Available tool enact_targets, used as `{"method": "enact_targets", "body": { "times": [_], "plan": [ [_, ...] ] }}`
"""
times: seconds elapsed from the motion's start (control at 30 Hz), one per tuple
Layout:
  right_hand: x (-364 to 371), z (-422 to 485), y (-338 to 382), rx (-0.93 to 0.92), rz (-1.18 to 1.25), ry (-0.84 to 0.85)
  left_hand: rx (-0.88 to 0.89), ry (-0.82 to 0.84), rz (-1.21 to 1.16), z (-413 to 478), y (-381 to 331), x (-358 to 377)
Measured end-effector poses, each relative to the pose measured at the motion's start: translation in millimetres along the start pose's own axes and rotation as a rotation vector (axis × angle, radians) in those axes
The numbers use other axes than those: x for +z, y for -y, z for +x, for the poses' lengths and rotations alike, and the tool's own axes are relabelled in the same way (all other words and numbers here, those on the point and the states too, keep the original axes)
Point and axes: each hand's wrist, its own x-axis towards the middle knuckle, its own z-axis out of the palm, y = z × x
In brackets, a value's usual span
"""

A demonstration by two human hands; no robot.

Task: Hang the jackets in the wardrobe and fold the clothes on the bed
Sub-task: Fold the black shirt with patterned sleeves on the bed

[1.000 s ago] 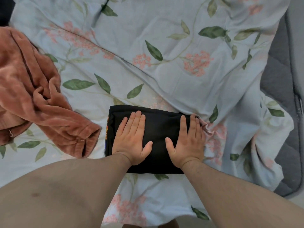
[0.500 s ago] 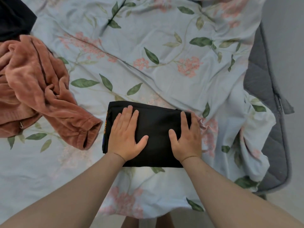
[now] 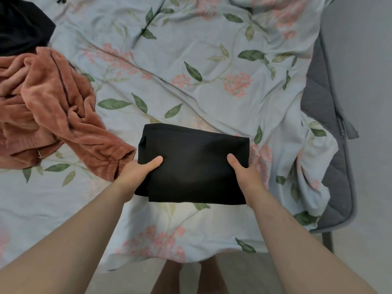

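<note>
A folded black garment point(image 3: 194, 160) is held just above the floral bedsheet point(image 3: 191, 60), near the bed's front edge. My left hand point(image 3: 139, 171) grips its left side, thumb on top and fingers hidden underneath. My right hand point(image 3: 244, 172) grips its right side the same way. A crumpled rust-coloured velvet garment point(image 3: 53, 115) lies unfolded on the bed to the left, one sleeve cuff reaching close to my left hand.
Another black garment point(image 3: 23, 26) lies at the far left corner of the bed. A grey mattress edge point(image 3: 326, 145) with a zip shows along the right side. The floor point(image 3: 371, 187) lies beyond it. My legs stand at the bed's front edge.
Both hands went from lying flat on top of the folded black garment to gripping its sides with thumbs on top. The garment has lifted off the sheet.
</note>
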Motion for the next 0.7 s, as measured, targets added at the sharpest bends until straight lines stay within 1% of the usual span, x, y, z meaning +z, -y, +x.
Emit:
{"method": "enact_targets", "body": {
  "times": [0.07, 0.13, 0.27, 0.33, 0.4, 0.53, 0.6, 0.7],
  "plan": [
    [-7.4, -6.4, -0.8, 0.171, 0.112, 0.157, -0.112, 0.1, -0.001, -4.4, -6.7, -4.8],
    [-13.3, -18.3, -4.3, 0.266, 0.177, 0.259, -0.165, 0.154, -0.013, -12.2, -9.5, -7.7],
    [-17.8, -49.1, -8.7, 0.29, 0.243, 0.263, -0.146, 0.158, -0.076, -40.2, -7.0, -16.3],
    [-18.7, -70.6, -2.3, 0.264, 0.243, 0.247, -0.153, 0.149, -0.144, -60.5, -4.8, -24.9],
    [-20.8, -94.6, 8.6, 0.223, 0.258, 0.246, -0.158, 0.181, -0.2, -85.0, -6.3, -36.2],
    [-31.6, -147.0, 51.9, 0.077, 0.253, 0.29, -0.176, 0.249, -0.334, -134.3, -28.4, -65.4],
    [-35.4, -177.1, 76.6, -0.016, 0.247, 0.312, -0.194, 0.256, -0.454, -158.0, -41.4, -83.8],
    [-40.0, -220.4, 119.3, -0.103, 0.215, 0.299, -0.127, 0.247, -0.553, -195.0, -70.2, -108.1]
  ]
}}
